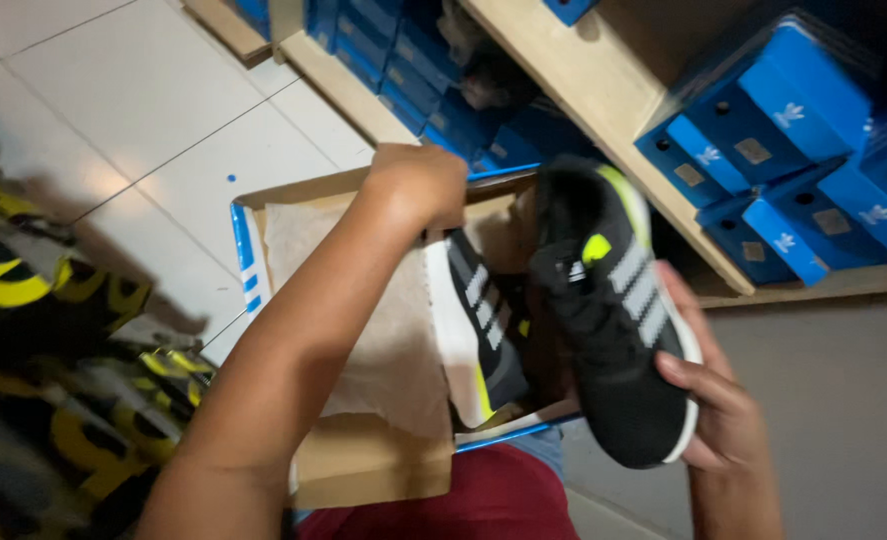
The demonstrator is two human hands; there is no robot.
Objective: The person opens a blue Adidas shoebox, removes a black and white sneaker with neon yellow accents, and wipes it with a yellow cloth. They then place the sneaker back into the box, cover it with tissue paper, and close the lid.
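Two black sneakers (608, 310) (white-striped), one open shoebox (363, 470)

An open cardboard shoebox (363, 470) with a blue-and-white striped side and pale wrapping paper (393, 340) sits at centre. Stacked blue shoeboxes (793, 120) with small tan labels (752, 151) fill the wooden shelf at right; more blue boxes (413, 70) stand at top.

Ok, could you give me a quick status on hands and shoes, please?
Right hand holds black shoe. Left hand on open box. Second shoe inside.
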